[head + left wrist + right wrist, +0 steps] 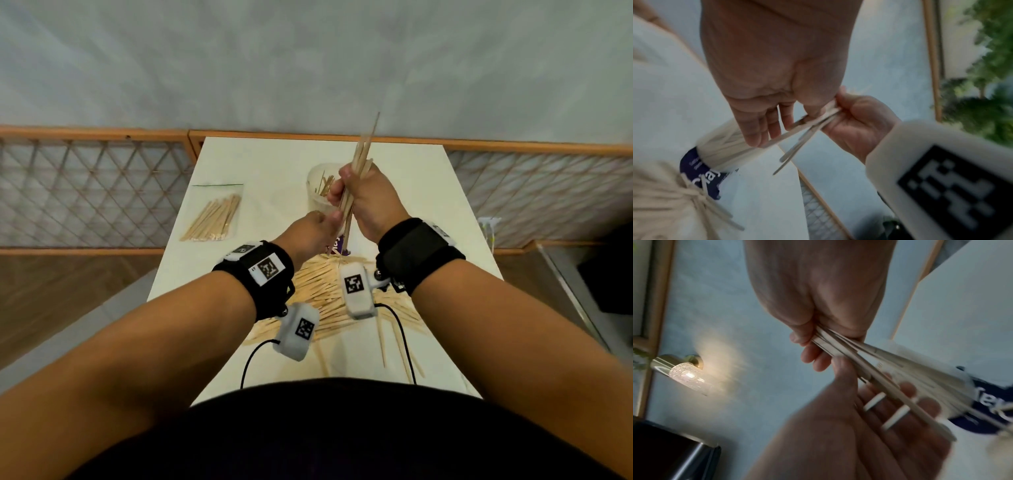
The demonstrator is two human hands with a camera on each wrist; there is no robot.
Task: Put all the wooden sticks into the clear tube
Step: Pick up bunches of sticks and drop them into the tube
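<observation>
Only partial white letters, "Tek", can be read on the tube's dark-blue label [990,404]; the rest is blurred.

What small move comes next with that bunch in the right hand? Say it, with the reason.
Probably tip the bunch of sticks forward and lower its ends into the clear tube: the right hand grips it just in front of the tube, the left hand steadies it, and it looks roughly aligned.
</observation>
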